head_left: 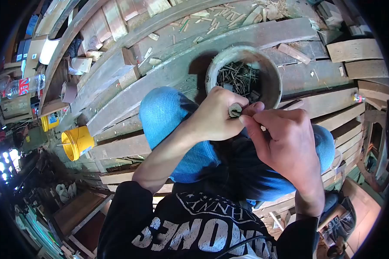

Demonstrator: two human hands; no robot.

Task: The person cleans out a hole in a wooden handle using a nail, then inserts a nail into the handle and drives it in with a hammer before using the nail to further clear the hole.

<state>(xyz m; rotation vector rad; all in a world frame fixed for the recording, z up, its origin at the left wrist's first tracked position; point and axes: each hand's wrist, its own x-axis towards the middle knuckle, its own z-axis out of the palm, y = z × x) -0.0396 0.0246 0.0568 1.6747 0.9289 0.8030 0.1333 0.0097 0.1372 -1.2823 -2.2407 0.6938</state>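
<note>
The left hand (216, 115) is curled into a fist around a short wooden plug (235, 110), so that only its round, greyish end shows above the knuckles. The right hand (287, 144) meets it from the other side, its fingertips (249, 115) pressed together in a pinch right at that exposed end. Whether they also hold something small there, I cannot tell. The plug sits in mid-air between the two hands, above the lap and just in front of the bowl (210, 73). To do this fingertip work well, it seems wise to lock the left fist firm and let the wrists rest against the blue-clad knees (164, 113), so the small piece does not turn or slip. The pinch should stay close to the plug's tip, where the right fingers have most control. Just beyond the hands the bowl holds a heap of dark nails (240, 77), within easy reach. It rests on long curved planks (160, 82) strewn with wood chips. Farther off to the left stands a yellow bucket (75, 142), well apart from the work.
</note>
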